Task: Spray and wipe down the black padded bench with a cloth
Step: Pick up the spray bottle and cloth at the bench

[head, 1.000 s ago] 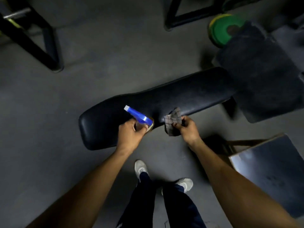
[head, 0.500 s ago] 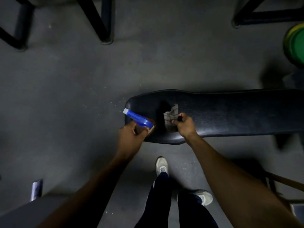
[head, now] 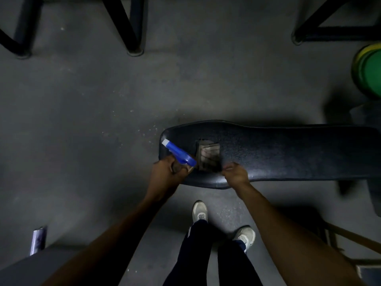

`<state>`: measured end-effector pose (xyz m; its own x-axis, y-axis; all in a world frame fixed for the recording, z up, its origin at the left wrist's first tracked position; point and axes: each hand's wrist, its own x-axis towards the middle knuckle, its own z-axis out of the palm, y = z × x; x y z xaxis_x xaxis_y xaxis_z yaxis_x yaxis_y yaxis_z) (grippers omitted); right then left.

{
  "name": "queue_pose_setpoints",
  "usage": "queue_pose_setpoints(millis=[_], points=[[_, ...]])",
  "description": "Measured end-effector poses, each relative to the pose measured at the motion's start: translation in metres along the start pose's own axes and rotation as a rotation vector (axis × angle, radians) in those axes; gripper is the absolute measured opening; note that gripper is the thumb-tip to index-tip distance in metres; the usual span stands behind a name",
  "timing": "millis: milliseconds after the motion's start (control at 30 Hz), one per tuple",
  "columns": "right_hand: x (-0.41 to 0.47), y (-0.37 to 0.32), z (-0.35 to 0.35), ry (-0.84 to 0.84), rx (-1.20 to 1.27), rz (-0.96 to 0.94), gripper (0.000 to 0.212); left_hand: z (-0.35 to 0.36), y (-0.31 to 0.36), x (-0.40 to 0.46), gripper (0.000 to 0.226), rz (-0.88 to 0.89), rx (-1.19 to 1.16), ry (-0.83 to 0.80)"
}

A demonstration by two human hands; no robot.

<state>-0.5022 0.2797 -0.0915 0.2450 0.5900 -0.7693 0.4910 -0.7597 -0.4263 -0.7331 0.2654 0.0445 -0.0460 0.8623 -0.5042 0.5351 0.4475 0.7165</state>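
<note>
The black padded bench (head: 288,153) runs from the middle of the head view to its right edge, its rounded left end near my hands. My left hand (head: 168,172) grips a spray bottle with a blue head (head: 178,153), nozzle pointing up-left over the bench's left end. A checked grey cloth (head: 208,155) lies spread on the pad just right of the bottle. My right hand (head: 235,174) pinches the cloth's near right corner at the bench's front edge.
Black metal frame legs (head: 132,27) stand on the grey floor at the top, more at top right (head: 329,32). A green and yellow weight plate (head: 369,73) sits at the right edge. My shoes (head: 200,209) are below the bench. A grey surface with a metal piece (head: 38,240) is bottom left.
The cloth, bunched in my right hand before, now lies spread flat on the pad. The view has shifted so the bench's left end sits under my hands.
</note>
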Motion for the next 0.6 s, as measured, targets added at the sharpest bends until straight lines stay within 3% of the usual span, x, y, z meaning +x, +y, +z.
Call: queue_pose_setpoints(millis=[33,100,233,433,600], points=[[-0.006,0.002,-0.007,0.021,0.031,-0.008,0.006,0.003,0.008,0.001,0.013,0.011,-0.003,-0.003],[-0.016,0.006,-0.022,0.058,0.132,-0.035,0.019,0.010,0.023,0.006,0.013,0.068,0.021,0.005],[-0.036,0.015,-0.061,0.149,0.287,-0.120,0.039,0.031,0.059,0.018,0.041,0.181,0.102,-0.041],[-0.062,0.021,-0.142,0.274,0.526,-0.245,0.033,0.088,0.132,0.022,0.027,0.311,0.194,-0.169],[-0.079,0.050,-0.217,0.339,0.648,-0.348,0.033,0.155,0.190,0.015,0.031,0.363,0.164,-0.317]])
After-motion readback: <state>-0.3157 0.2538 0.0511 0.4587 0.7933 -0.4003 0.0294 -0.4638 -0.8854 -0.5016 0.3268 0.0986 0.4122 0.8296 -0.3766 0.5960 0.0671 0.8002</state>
